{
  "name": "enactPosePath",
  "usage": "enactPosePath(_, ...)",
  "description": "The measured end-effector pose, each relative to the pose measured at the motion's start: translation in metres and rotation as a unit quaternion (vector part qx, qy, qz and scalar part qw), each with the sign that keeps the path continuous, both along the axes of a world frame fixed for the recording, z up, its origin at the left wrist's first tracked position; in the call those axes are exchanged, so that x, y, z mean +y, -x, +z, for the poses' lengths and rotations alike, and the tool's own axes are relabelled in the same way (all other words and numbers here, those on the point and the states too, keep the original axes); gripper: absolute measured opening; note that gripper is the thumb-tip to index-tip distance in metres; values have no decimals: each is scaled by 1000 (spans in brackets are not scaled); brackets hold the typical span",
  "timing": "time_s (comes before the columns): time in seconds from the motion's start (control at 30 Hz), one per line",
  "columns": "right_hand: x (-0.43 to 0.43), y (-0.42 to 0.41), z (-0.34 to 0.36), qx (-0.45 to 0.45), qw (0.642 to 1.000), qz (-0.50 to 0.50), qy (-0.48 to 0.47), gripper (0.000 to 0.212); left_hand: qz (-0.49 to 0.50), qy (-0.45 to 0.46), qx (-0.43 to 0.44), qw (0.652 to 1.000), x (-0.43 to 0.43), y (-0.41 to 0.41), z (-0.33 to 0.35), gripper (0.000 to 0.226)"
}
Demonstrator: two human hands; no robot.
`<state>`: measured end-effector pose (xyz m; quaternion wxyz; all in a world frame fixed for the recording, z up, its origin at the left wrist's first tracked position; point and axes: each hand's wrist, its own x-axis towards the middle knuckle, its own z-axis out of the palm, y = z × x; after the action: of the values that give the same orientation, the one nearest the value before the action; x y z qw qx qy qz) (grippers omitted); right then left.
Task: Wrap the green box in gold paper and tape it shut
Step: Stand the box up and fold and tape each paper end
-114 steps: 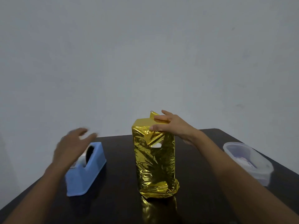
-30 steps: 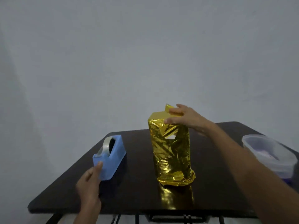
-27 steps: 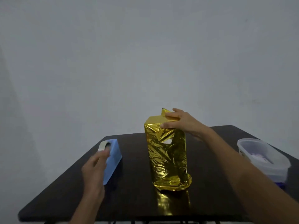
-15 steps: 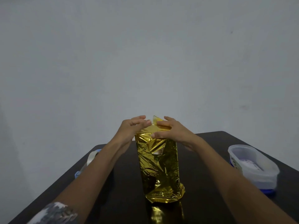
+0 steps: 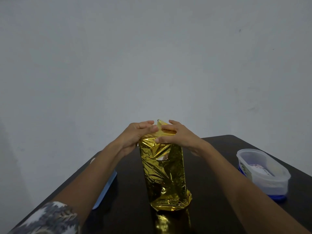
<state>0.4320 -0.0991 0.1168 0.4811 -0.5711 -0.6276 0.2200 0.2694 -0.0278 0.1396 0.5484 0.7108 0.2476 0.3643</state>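
Note:
The box wrapped in crinkled gold paper (image 5: 164,174) stands upright on the dark table (image 5: 211,208), right in front of me. The green box itself is hidden; a small gap in the foil on the front shows something pale. My right hand (image 5: 177,135) grips the top, fingers over the folded flap and thumb on the front face. My left hand (image 5: 135,134) is at the top left edge, its fingers curled onto the gold flap beside the right fingertips. I cannot make out any tape.
A blue tape dispenser (image 5: 107,187) lies left of the box, mostly hidden behind my left forearm. A lidded translucent plastic tub (image 5: 263,173) sits near the table's right edge. A plain grey wall stands behind the table.
My left hand left the tape dispenser and came up to the top of the gold box, closing in against my right hand. My right hand has kept its hold on the top.

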Motion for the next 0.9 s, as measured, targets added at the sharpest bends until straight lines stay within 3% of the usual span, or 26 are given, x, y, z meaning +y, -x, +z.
enactPosePath(0.17,0,1,1,-5,1000,0,1,75,8,12,-4,1000,3,-5,-3,13)
enactPosePath(0.5,1,1,0,2,1000,9,2,74,21,2,45,999,3,-5,-2,34)
enactPosePath(0.67,2,2,-2,22,999,20,-10,103,41,-28,74,996,4,-5,1,12)
enactPosePath(0.73,2,2,-2,41,999,32,-16,106,49,-36,76,995,3,-5,1,14)
enactPosePath(0.83,0,2,-2,47,998,34,-29,108,50,-34,75,995,3,-6,2,38)
enactPosePath(0.9,-2,3,-1,38,998,32,-37,109,64,-24,94,993,9,-6,3,81)
